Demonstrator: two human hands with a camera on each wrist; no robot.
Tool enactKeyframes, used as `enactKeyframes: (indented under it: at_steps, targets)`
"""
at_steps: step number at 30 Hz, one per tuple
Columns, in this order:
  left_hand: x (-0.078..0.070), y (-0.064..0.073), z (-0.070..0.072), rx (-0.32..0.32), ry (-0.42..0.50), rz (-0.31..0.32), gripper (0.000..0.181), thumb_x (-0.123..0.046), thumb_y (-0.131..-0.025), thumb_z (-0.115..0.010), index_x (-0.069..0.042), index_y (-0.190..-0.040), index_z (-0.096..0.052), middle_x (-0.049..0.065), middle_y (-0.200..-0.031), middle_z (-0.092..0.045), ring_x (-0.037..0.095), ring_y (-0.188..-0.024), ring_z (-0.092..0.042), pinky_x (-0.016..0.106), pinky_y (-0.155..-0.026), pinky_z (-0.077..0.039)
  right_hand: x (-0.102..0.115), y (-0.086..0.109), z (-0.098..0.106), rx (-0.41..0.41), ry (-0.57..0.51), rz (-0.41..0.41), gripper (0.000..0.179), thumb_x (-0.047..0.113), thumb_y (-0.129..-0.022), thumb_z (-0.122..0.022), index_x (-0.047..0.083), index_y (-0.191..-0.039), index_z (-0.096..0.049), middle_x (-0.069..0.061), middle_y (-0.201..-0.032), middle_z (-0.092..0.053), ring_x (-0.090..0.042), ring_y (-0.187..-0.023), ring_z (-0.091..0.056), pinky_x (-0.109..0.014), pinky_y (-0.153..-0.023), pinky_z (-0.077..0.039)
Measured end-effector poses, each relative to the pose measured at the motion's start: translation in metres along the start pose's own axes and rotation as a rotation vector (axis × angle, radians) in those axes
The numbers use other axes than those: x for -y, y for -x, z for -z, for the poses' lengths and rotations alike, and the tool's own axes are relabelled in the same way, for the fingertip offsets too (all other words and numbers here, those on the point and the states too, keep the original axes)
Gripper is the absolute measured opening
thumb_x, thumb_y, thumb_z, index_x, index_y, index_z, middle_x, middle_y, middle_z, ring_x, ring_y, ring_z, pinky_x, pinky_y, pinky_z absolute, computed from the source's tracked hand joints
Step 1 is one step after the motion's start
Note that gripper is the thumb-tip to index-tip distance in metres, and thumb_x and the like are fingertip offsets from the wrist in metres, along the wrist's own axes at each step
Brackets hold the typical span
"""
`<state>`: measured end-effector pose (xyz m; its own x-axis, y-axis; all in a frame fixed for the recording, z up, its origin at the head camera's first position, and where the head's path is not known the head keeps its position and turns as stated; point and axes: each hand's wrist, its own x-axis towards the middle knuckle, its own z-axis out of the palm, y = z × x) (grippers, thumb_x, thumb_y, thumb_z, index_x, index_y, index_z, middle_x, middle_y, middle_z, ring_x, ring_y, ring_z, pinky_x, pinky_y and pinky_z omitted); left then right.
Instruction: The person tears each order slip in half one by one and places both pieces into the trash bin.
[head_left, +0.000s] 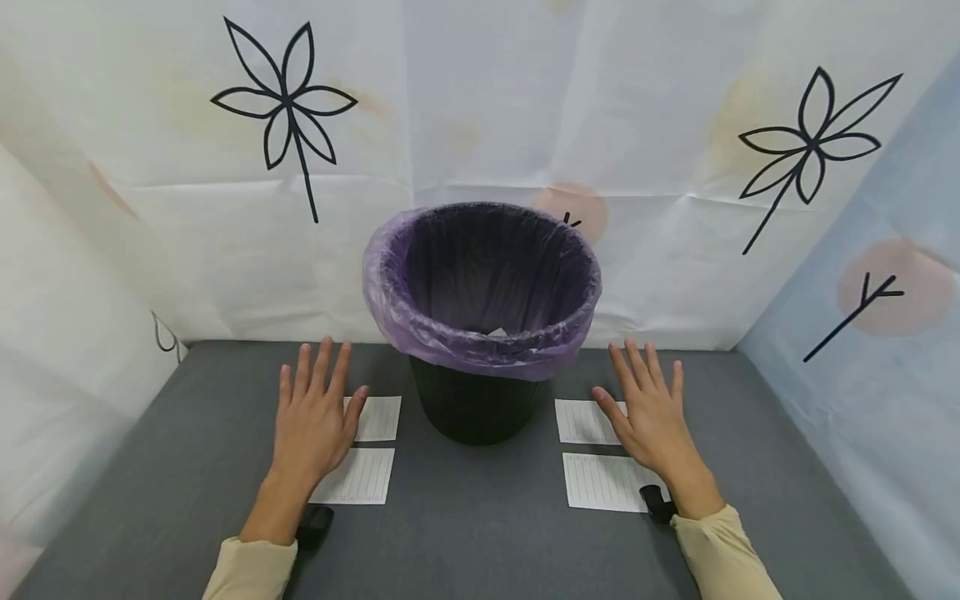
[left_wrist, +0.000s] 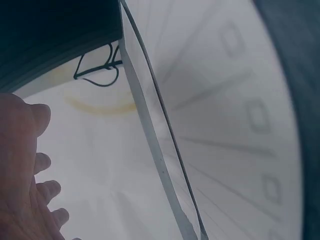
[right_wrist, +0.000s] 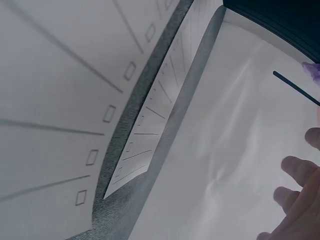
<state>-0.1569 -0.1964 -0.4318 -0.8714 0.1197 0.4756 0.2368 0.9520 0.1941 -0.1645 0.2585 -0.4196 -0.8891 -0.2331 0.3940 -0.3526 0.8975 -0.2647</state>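
Note:
A dark bin (head_left: 480, 408) lined with a purple plastic bag (head_left: 397, 308) stands at the middle back of the grey table. Inside it, low down, a small white scrap (head_left: 497, 332) shows. To the left of the bin, my left hand (head_left: 311, 429) is held flat with fingers spread, overlapping two lined paper cards (head_left: 356, 477). On the other side my right hand (head_left: 651, 417) has its fingers straight and apart, over the edges of two more lined cards (head_left: 606, 482). Neither hand holds anything. Both wrist views show the cards' printed lines and small boxes close up.
A white cloth backdrop (head_left: 480, 100) with black leaf drawings rises behind the table (head_left: 465, 542). Cloth also closes in the left side (head_left: 60, 375) and the blue right side (head_left: 885, 400). A thin dark cord (head_left: 165, 337) hangs at the back left corner.

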Motion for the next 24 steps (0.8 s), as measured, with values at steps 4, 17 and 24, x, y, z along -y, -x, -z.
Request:
enactKeyframes:
  at_steps: [4,17,24]
  targets:
    - [0.001,0.002,0.001,-0.016,0.011,0.002,0.067,-0.033,-0.103,-0.057,-0.003,-0.157,-0.034,0.025,-0.162,-0.026,0.046,-0.151,-0.016,0.065,-0.117,-0.013,0.001,-0.001,0.001,-0.003,-0.017,0.009,0.068,0.046,-0.106,-0.05,0.008,-0.159,-0.032,-0.024,-0.162,-0.028,-0.043,-0.152,-0.013,-0.07,-0.115,0.001]
    - [-0.003,0.005,0.005,-0.049,0.08,-0.021,0.056,-0.023,-0.094,-0.07,0.007,-0.138,-0.054,0.032,-0.133,-0.055,0.052,-0.122,-0.052,0.066,-0.099,-0.041,0.006,0.001,0.004,-0.048,-0.071,0.026,0.046,0.031,-0.102,-0.063,-0.003,-0.133,-0.061,-0.022,-0.122,-0.066,-0.044,-0.118,-0.057,-0.064,-0.094,-0.044]
    - [-0.004,0.004,0.015,0.152,0.203,0.037,0.051,-0.02,-0.096,-0.068,0.004,-0.139,-0.055,0.029,-0.129,-0.06,0.049,-0.116,-0.057,0.065,-0.092,-0.047,0.017,0.002,0.012,0.04,-0.093,-0.015,0.034,0.028,-0.099,-0.067,0.002,-0.122,-0.069,-0.012,-0.11,-0.073,-0.035,-0.106,-0.066,-0.056,-0.086,-0.052]
